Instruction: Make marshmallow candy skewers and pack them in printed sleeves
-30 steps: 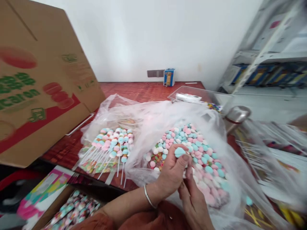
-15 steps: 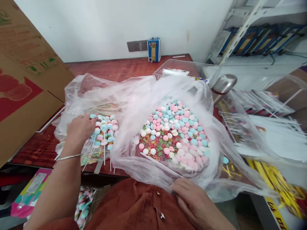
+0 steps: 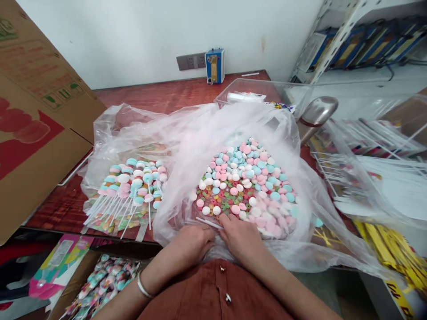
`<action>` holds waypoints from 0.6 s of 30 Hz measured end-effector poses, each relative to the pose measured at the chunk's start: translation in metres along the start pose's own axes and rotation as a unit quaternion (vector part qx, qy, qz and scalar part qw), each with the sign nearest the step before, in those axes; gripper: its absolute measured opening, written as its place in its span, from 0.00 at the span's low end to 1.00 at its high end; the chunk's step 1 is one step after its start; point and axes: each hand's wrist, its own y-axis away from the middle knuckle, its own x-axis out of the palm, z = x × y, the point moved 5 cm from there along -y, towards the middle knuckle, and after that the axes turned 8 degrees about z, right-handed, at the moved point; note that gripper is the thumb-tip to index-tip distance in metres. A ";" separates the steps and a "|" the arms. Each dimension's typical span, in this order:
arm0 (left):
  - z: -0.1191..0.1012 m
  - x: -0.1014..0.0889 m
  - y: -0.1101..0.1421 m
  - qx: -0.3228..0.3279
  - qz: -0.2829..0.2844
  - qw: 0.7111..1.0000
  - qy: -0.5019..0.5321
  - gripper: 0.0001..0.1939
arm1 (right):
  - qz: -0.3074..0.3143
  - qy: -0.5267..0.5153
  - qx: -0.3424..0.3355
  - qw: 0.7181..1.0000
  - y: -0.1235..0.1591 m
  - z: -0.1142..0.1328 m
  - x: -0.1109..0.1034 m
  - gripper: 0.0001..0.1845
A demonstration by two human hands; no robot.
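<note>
My left hand (image 3: 196,242) is curled closed at the front of the plastic bag, fingertips turned in and hidden. Beside it, my right hand (image 3: 240,236) has its fingers closed on a thin white stick (image 3: 208,222); the far end disappears beneath that hand. Just beyond, the opened clear bag (image 3: 187,155) holds a heap of pink, blue and white round candies (image 3: 263,173). Small coloured candy rings (image 3: 225,195) lie nearer to my hands. To the left is a row of candy skewers (image 3: 123,182), made of stacked candies on white sticks.
A cardboard box (image 3: 43,106) stands at left. Below the table edge, another box holds wrapped candies (image 3: 108,278). A clear tray (image 3: 230,86), a metal-topped object (image 3: 318,111), white sticks (image 3: 390,178) and yellow ties (image 3: 388,249) are at right. A blue device (image 3: 215,66) sits by the wall.
My left hand has left the candy skewers and come right, beside my right hand. My right hand has moved forward and left onto the white stick.
</note>
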 end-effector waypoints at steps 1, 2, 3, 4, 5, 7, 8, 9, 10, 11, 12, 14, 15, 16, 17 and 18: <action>0.005 0.003 0.003 -0.010 0.024 1.000 0.007 0.08 | -0.002 0.002 -0.007 1.000 0.002 0.000 0.001 0.07; 0.008 0.003 0.006 -0.019 0.039 0.999 0.020 0.07 | -0.004 0.005 -0.011 1.000 0.004 -0.001 0.002 0.08; 0.009 0.000 0.009 -0.026 0.039 0.998 0.040 0.08 | -0.009 0.002 -0.015 1.000 0.006 -0.003 0.001 0.08; 0.009 -0.005 0.010 -0.032 0.024 0.997 0.067 0.08 | -0.019 -0.016 -0.022 0.999 0.009 -0.006 -0.001 0.09; 0.009 -0.012 0.009 -0.037 -0.005 0.994 0.100 0.09 | -0.035 -0.049 -0.030 0.998 0.011 -0.010 -0.004 0.09; 0.008 -0.024 0.006 -0.055 -0.088 0.979 0.177 0.10 | -0.087 -0.137 -0.051 0.985 0.016 -0.018 -0.012 0.09; 0.007 -0.028 0.003 -0.066 -0.126 0.965 0.220 0.10 | -0.122 -0.178 -0.061 0.975 0.020 -0.021 -0.017 0.09; 0.007 -0.030 -0.001 -0.075 -0.150 0.948 0.271 0.11 | -0.161 -0.206 -0.067 0.963 0.024 -0.023 -0.023 0.08; 0.006 -0.029 -0.005 -0.083 -0.159 0.926 0.332 0.14 | -0.201 -0.216 -0.072 0.953 0.029 -0.023 -0.029 0.08; 0.005 -0.025 -0.010 -0.090 -0.151 0.898 0.403 0.18 | -0.243 -0.216 -0.083 0.942 0.036 -0.021 -0.034 0.07; 0.002 -0.019 -0.016 -0.092 -0.125 0.865 0.478 0.22 | -0.284 -0.209 -0.106 0.930 0.043 -0.017 -0.040 0.07; -0.009 -0.006 -0.028 -0.087 -0.028 0.791 0.605 0.28 | -0.333 -0.172 -0.191 0.907 0.056 0.000 -0.050 0.09; -0.015 -0.002 -0.032 -0.080 0.016 0.758 0.647 0.29 | -0.343 -0.144 -0.243 0.896 0.061 0.009 -0.053 0.10; -0.020 0.000 -0.036 -0.069 0.045 0.733 0.675 0.27 | -0.347 -0.111 -0.291 0.884 0.066 0.017 -0.055 0.12; -0.023 -0.001 -0.040 -0.055 0.053 0.714 0.696 0.24 | -0.348 -0.078 -0.327 0.875 0.070 0.022 -0.056 0.13; -0.024 -0.005 -0.044 -0.041 0.041 0.697 0.714 0.21 | -0.348 -0.048 -0.344 0.871 0.072 0.023 -0.056 0.13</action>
